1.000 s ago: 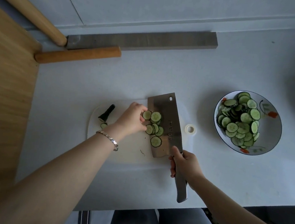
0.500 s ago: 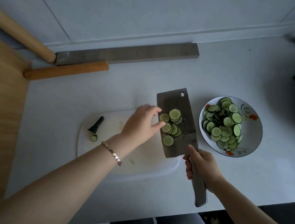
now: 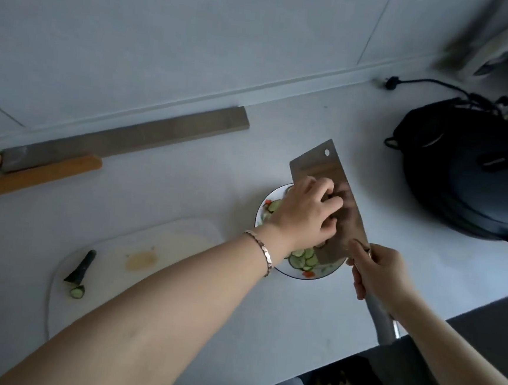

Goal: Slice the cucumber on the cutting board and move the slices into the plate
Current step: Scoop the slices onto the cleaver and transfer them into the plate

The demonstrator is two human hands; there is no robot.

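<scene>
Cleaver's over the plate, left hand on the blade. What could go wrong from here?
1. The left hand presses on the flat of the cleaver near its edge; a slip could cut a finger.
2. The blade reaches past the rim of the plate, so swept slices might land on the counter.
3. Slices already pile in the plate; more may spill.

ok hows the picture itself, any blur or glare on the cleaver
Head view: dim, bluish light and no harsh glare; the cleaver blade shows a dark, smeared reflection of the left hand; the top right corner is streaked with blur; the black pot loses detail in shadow; the centre is fairly sharp.
</scene>
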